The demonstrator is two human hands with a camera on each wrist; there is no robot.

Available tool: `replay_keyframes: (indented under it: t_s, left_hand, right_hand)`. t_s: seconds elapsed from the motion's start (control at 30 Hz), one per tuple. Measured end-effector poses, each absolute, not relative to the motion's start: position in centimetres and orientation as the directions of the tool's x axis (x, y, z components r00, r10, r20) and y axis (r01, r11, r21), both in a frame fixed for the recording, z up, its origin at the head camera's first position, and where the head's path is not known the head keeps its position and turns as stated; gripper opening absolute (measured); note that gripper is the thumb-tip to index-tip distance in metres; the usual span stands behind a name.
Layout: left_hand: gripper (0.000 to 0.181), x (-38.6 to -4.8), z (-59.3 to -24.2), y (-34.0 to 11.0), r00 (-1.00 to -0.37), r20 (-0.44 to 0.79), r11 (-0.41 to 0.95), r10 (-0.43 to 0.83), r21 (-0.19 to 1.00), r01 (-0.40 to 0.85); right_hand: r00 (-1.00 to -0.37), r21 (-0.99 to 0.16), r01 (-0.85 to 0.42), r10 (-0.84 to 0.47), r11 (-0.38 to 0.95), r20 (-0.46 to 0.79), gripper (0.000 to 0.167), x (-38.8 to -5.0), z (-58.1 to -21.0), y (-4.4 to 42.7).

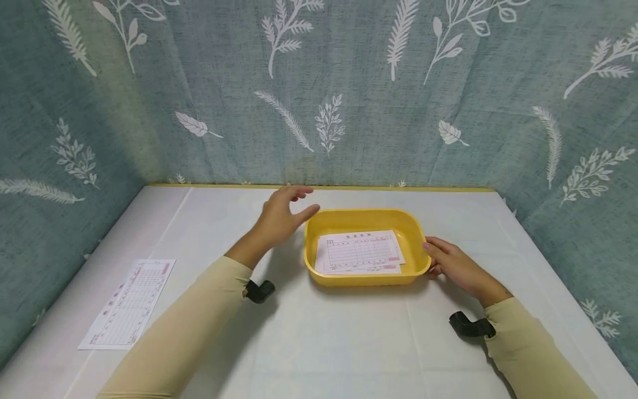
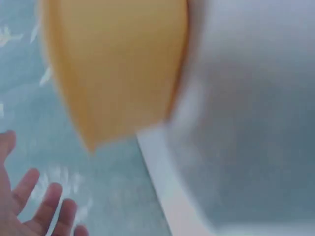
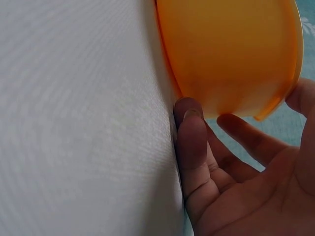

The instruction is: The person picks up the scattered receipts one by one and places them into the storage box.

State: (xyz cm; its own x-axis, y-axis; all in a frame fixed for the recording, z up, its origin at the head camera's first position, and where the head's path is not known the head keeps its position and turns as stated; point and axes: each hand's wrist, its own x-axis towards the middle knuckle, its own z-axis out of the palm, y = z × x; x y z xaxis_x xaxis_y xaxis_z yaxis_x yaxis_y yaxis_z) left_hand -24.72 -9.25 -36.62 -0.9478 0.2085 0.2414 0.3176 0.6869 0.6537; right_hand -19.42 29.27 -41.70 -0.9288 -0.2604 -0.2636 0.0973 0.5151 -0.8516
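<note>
A yellow plastic basin [image 1: 364,281] stands on the white tabletop, with several printed form slips [image 1: 361,250] lying overlapped inside it. At its right end my right hand [image 1: 453,266] grips the basin, thumb at the rim and fingers curled against the side wall low by the tabletop. The right wrist view shows this right hand [image 3: 246,172] beside the basin's end wall [image 3: 231,59]. My left hand [image 1: 281,216] is raised next to the basin's upper left corner, fingers apart and holding nothing. In the left wrist view the left hand [image 2: 34,206] appears apart from the blurred basin [image 2: 118,73].
Another printed form sheet [image 1: 132,302] lies on the tabletop [image 1: 344,343] at the left, partly beside my left sleeve. A leaf-patterned green cloth [image 1: 349,100] hangs behind and along both sides. A yellow strip [image 1: 399,189] marks the table's back edge.
</note>
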Motion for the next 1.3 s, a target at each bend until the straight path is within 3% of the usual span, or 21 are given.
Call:
replay_keyframes:
  t_s: [0.23, 0.97, 1.13, 1.3]
  left_hand:
    - [0.055, -23.7, -36.8, -16.0, -0.972, 0.207, 0.710, 0.108, 0.669, 0.221]
    - [0.064, -17.0, -38.2, -29.2, -0.992, 0.116, 0.902, -0.042, 0.431, 0.013]
    - [0.075, -15.6, -38.5, -32.6, -0.994, 0.057, 0.932, -0.096, 0.355, -0.069]
    - [0.095, -14.5, -38.6, -35.8, -0.987, -0.093, 0.948, -0.130, 0.279, -0.152]
  right_hand:
    - [-0.933, -0.845, 0.069, -0.266, 0.530, -0.243, 0.070, -19.3, -41.5, 29.6]
    - [-0.928, -0.870, 0.087, -0.277, 0.486, -0.248, 0.069, -19.2, -41.6, 29.6]
    - [-0.926, -0.870, 0.075, -0.289, 0.487, -0.242, 0.065, -19.4, -41.7, 29.4]
    - [-0.927, -0.867, 0.087, -0.279, 0.490, -0.251, 0.067, -19.4, -41.8, 29.3]
